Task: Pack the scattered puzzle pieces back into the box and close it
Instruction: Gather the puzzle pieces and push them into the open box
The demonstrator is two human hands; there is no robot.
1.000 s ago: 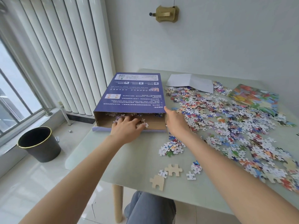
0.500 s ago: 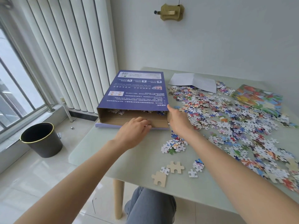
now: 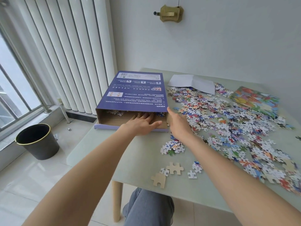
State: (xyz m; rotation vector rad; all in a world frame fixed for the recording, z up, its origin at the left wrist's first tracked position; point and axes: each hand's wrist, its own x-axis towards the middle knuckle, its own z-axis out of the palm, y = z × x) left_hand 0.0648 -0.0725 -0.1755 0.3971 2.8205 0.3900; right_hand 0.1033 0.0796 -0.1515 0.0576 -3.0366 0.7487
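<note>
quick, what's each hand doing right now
Left hand: open, fingers straight, reaching into the box mouth, holding nothing visible.
Right hand: open, touching the box's right corner.

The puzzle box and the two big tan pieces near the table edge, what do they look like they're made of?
The puzzle box looks like cardboard: raw brown inside its open end, with a smooth blue printed skin on top. The two big tan pieces look like plain unprinted board or thin wood, matte and uniformly beige; the view cannot settle which.
</note>
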